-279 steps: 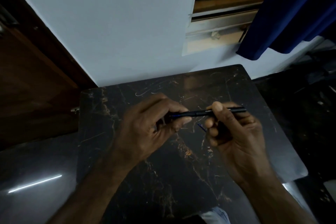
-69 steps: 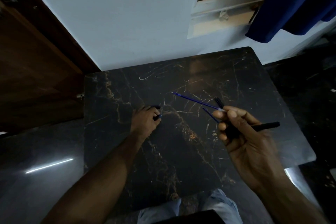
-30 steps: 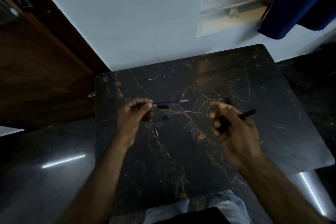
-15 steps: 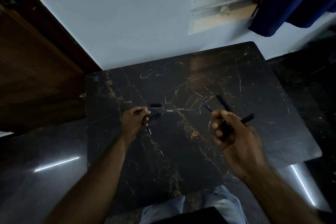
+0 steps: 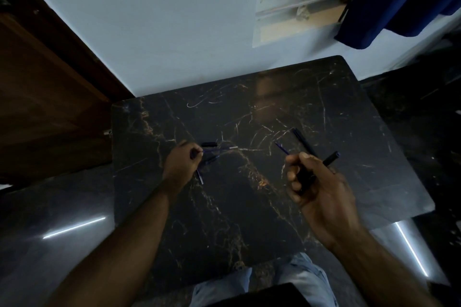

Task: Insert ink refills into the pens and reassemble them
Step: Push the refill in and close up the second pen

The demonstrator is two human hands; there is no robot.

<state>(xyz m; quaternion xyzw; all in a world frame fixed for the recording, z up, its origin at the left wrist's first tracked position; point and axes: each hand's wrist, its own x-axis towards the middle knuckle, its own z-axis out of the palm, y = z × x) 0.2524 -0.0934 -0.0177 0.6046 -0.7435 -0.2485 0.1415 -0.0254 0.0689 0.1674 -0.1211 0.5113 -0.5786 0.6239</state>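
My left hand (image 5: 180,164) rests low over the black marble table (image 5: 224,207), its fingertips pinched on the end of a blue ink refill (image 5: 219,149) that points right along the tabletop. A short black pen cap (image 5: 209,144) lies just beyond it, and another thin refill (image 5: 200,177) lies under the hand. My right hand (image 5: 316,187) hovers above the table, shut on a black pen barrel (image 5: 330,158) that sticks out to the upper right. A blue refill (image 5: 282,148) and a black pen body (image 5: 303,141) lie on the table beyond that hand.
The table stands against a pale wall (image 5: 162,32). A wooden door (image 5: 37,97) is to the left, a blue curtain (image 5: 399,0) at the upper right. Glossy dark floor (image 5: 50,227) surrounds the table. My knees in jeans (image 5: 299,279) show below the near edge.
My left hand has lowered the blue refill from the air down onto the table beside the cap. My right hand has kept hold of the black barrel and barely moved.
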